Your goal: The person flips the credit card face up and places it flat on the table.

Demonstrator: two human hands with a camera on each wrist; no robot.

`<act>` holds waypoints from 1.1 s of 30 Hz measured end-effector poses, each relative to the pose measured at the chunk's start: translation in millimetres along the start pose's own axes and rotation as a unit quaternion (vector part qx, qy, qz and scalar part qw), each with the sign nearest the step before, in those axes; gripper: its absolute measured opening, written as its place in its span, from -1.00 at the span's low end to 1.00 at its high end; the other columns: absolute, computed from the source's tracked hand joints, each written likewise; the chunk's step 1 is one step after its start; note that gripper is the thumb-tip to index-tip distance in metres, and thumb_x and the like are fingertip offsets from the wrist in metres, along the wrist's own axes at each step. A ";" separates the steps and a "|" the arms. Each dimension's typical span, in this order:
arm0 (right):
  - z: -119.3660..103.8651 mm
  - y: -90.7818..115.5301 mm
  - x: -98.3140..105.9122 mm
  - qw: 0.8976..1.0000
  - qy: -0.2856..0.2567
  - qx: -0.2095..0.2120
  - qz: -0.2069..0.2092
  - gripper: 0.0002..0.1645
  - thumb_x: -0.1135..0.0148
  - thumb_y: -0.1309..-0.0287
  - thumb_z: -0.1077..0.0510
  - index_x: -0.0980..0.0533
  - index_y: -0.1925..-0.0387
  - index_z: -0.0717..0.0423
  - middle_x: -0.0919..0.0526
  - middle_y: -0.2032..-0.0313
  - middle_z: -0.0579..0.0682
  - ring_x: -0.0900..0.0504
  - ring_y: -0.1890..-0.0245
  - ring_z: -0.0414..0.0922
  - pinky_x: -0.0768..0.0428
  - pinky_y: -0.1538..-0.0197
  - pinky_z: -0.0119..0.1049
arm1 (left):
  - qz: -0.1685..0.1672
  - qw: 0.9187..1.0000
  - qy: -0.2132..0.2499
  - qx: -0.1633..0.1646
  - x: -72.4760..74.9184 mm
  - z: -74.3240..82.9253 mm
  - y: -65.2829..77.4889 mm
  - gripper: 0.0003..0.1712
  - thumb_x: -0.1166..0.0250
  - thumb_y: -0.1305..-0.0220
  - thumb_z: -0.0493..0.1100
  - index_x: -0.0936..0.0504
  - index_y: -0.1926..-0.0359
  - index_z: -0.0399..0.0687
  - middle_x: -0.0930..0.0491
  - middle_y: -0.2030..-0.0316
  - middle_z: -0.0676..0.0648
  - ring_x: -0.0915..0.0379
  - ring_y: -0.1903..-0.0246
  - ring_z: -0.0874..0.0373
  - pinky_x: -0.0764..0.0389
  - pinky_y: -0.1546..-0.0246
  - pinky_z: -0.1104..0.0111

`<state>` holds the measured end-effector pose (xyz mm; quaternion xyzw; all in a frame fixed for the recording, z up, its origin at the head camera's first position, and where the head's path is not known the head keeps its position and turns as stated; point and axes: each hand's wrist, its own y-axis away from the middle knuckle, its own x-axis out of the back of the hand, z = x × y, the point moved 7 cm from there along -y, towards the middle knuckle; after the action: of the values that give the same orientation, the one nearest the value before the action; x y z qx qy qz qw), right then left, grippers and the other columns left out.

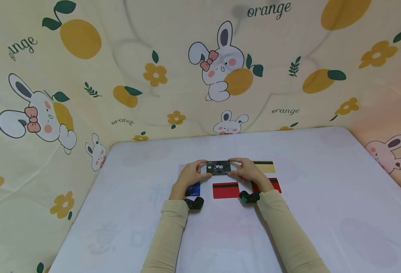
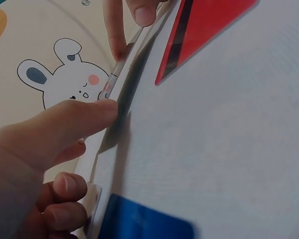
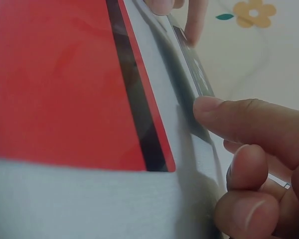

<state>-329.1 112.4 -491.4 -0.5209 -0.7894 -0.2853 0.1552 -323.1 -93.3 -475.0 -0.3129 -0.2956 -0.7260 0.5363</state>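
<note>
Head view shows a black card [image 1: 218,167] marked "Vip" held between the two hands — the left hand [image 1: 188,175] pinches its left end, the right hand [image 1: 251,172] its right end, each with forefinger at the far corner and thumb at the near one. On the white table [image 1: 125,212], a red card [image 1: 226,190] lies just nearer the person than the black one, well inside the space between the wrists. A blue card [image 1: 194,189] lies partly behind the left wrist, a gold card [image 1: 265,167] just beyond the right hand, and a second red card [image 1: 275,184] partly under the right forearm. Left wrist view has the black card nearly edge-on at the left thumb's tip, its shadow on the table below; the lower fingers are curled, with blue at the bottom and red at the top. Right wrist view shows the right thumb against the black card's near edge — a striped red card fills much of the left side.
</note>
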 end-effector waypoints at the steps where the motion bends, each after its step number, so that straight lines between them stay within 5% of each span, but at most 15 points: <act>1: 0.3 -0.5 -0.2 1.000 0.001 -0.001 0.000 -0.26 -0.31 -0.14 0.08 -0.31 -0.35 0.01 -0.36 0.75 -0.12 -0.37 0.71 -0.19 -0.30 0.51 -0.37 | -0.001 1.000 0.000 0.002 -0.3 -0.5 -0.1 -0.31 -0.42 -0.10 0.08 -0.48 -0.26 0.06 -0.25 0.57 0.09 -0.13 0.55 0.23 -0.15 0.50 0.44; 33: 4.4 -5.9 -0.4 0.999 0.024 -0.031 0.016 -0.28 -0.33 -0.11 0.07 -0.35 -0.32 0.00 -0.38 0.75 -0.13 -0.38 0.72 -0.21 -0.31 0.53 -0.40 | 0.011 1.000 -0.023 0.008 -3.3 -1.1 -2.4 -0.33 -0.43 -0.07 0.08 -0.53 -0.21 0.02 -0.20 0.57 0.09 -0.10 0.54 0.25 -0.10 0.51 0.47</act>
<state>-334.1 113.1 -496.8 -0.5309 -0.7680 -0.3194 0.1622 -324.7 -91.5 -478.4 -0.3287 -0.3103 -0.7104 0.5394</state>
